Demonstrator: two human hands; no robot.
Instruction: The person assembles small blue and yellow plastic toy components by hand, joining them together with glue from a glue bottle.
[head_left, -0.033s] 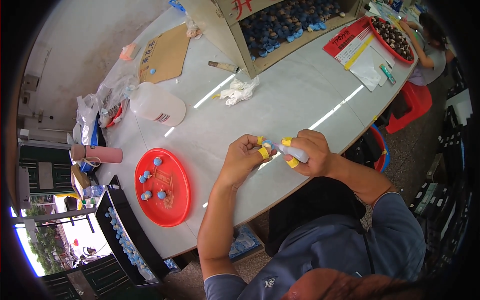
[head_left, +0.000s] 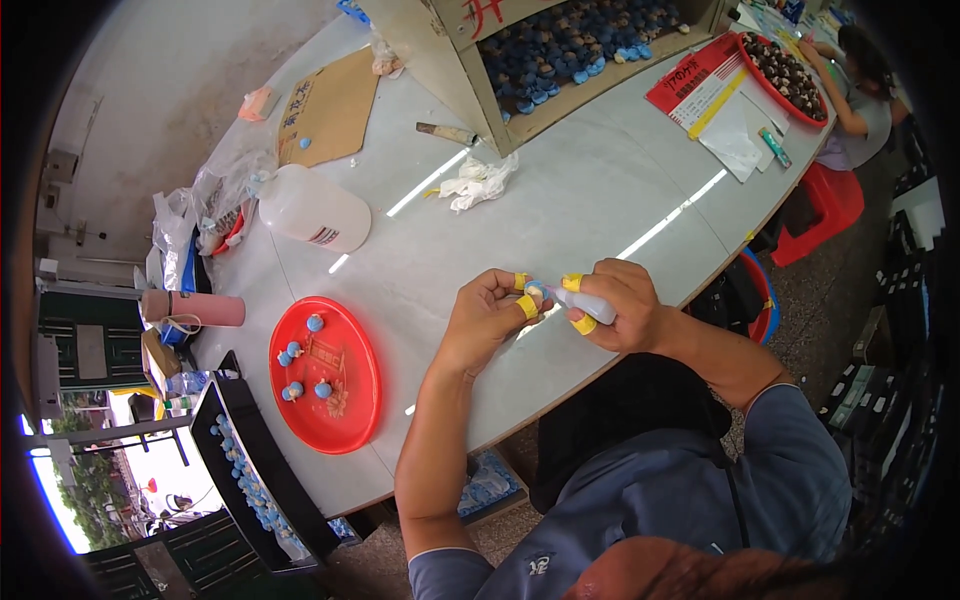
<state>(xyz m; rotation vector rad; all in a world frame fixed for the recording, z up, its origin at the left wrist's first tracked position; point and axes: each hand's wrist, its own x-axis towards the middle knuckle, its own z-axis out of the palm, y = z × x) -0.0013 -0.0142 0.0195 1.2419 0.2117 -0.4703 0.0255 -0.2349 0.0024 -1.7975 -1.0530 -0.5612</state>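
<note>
Evidently nothing has shifted: left hand point(head_left: 487, 318) pinches a small blue piece point(head_left: 534, 290) between taped fingertips, right hand point(head_left: 622, 305) grips a small applicator point(head_left: 592, 305) touching it, above the table edge point(head_left: 560, 230). Red tray point(head_left: 345, 420) holds five finished pieces.

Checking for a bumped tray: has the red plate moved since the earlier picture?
No. The red plate lies in the same spot by the table's near edge, below the white bottle.

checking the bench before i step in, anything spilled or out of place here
Mostly tidy. A crumpled white rag lies loose mid-table, and one small blue piece sits alone on the cardboard sheet, away from the red tray.
</note>
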